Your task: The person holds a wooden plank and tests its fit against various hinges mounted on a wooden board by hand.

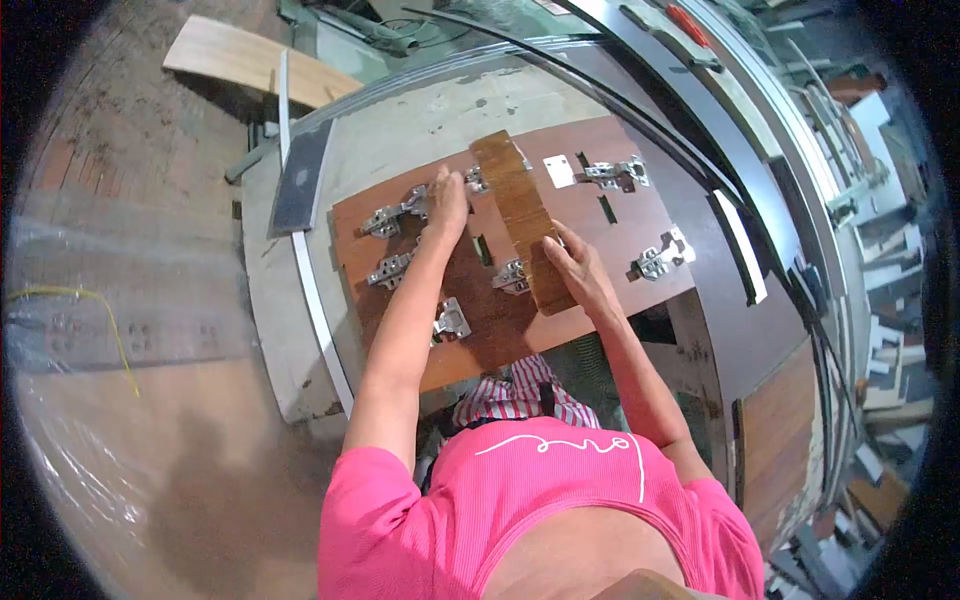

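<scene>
A narrow brown wood-grain board point(518, 215) is tilted across the middle of a larger reddish-brown panel point(400, 375). My right hand point(582, 268) grips its right edge near the lower end, with the thumb on top. To the left of the board, my left hand point(448, 205) is closed with curled fingers, between a metal cabinet hinge point(476, 181) and another hinge point(412, 202). Whatever its fingers hold is hidden. Several more hinges lie on the panel, among them one point(511, 278) partly behind the board and one point(663, 256) at the right.
A small white plate point(559, 171) lies near the upper right hinge point(618, 174). Long dark metal profiles point(600, 85) run along the bench's far side, with a red-handled tool point(687, 25) on them. A dark flat bar point(303, 180) rests at the left. Scrap pieces fill the right side.
</scene>
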The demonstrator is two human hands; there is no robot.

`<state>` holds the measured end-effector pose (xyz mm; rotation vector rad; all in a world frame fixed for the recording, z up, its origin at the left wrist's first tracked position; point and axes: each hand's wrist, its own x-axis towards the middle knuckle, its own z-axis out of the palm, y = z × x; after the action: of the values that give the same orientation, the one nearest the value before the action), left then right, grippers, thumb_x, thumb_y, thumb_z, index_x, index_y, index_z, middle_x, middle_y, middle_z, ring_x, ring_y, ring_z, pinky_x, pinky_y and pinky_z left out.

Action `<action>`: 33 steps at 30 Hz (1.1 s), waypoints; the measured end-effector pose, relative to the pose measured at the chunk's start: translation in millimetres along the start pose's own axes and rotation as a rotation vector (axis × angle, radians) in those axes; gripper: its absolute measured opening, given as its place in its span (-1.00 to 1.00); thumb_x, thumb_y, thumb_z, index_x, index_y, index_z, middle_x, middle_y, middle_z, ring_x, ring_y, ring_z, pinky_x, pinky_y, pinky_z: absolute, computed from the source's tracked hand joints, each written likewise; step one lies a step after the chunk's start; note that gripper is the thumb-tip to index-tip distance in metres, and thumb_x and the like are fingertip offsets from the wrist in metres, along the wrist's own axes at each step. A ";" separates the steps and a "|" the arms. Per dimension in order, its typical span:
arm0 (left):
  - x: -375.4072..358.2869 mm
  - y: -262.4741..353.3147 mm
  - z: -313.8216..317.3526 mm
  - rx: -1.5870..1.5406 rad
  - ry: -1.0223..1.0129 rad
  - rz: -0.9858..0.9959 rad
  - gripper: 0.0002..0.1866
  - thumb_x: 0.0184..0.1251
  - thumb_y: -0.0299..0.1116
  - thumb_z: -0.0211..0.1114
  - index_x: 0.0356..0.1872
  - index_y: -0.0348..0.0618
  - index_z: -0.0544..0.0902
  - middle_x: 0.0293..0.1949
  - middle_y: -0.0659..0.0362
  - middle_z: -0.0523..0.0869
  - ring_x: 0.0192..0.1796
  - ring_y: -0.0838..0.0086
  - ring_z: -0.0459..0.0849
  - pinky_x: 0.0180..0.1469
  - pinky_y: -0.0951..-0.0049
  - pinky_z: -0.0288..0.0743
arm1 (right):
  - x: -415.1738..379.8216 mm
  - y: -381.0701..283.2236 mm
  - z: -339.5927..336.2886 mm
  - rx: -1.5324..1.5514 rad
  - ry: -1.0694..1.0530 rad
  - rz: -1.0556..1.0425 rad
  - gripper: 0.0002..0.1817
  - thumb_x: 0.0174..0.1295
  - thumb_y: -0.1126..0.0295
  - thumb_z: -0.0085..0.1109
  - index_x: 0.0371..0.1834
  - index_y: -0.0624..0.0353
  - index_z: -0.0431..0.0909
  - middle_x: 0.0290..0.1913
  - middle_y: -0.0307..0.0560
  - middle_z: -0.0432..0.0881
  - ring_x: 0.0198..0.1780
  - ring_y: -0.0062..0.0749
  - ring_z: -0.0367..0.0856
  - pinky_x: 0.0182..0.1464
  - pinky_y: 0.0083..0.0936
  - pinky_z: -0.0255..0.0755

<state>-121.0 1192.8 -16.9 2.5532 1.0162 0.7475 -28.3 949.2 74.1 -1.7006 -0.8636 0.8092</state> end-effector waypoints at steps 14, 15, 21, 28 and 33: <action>-6.5 111.3 -31.5 -0.089 0.209 0.111 -0.69 0.14 -0.37 0.29 -0.08 -0.20 0.57 -0.13 -0.06 0.52 0.06 0.03 0.44 0.06 0.11 0.37 | -116.6 21.1 -67.3 0.345 0.245 0.058 -0.43 0.37 0.15 0.01 0.29 0.37 0.32 0.25 0.03 0.47 0.26 -0.34 0.40 0.29 -0.48 0.22; -14.4 140.9 -36.5 -0.077 0.020 0.194 -0.70 0.15 -0.36 0.28 -0.09 -0.21 0.55 -0.10 -0.08 0.50 0.06 0.04 0.45 0.07 0.11 0.37 | -131.0 47.4 -76.9 0.232 0.363 0.116 -0.46 0.38 0.17 0.00 0.28 0.35 0.34 0.21 -0.04 0.49 0.22 -0.40 0.41 0.27 -0.49 0.24; -83.7 245.2 57.0 -0.348 -0.210 0.408 -0.70 0.12 -0.29 0.30 -0.16 -0.21 0.53 -0.12 0.00 0.48 -0.02 0.12 0.45 0.05 0.10 0.35 | -198.7 46.7 -132.5 0.242 0.649 0.149 -0.49 0.41 0.25 -0.02 0.33 0.31 0.29 0.17 -0.12 0.50 0.15 -0.53 0.44 0.20 -0.56 0.30; -84.8 264.7 87.6 -0.240 -0.285 0.337 -0.69 0.02 -0.29 0.37 -0.19 -0.08 0.55 -0.19 0.10 0.50 -0.01 0.13 0.45 0.03 0.09 0.32 | -206.1 66.7 -174.8 0.349 0.565 0.150 -0.45 0.39 0.22 0.02 0.35 0.31 0.27 0.22 -0.11 0.46 0.18 -0.49 0.43 0.23 -0.52 0.28; -77.1 273.1 90.9 -0.192 -0.238 0.372 -0.73 0.04 -0.39 0.34 -0.23 -0.17 0.52 -0.22 0.05 0.50 -0.10 0.10 0.45 -0.01 0.13 0.32 | -186.2 82.0 -194.6 0.213 0.352 0.212 -0.43 0.36 0.18 0.05 0.33 0.28 0.30 0.20 -0.07 0.49 0.20 -0.45 0.42 0.24 -0.48 0.26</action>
<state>33.0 938.4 1.8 2.6079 0.3800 0.5761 52.4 679.6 65.2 -1.6933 -0.3487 0.6848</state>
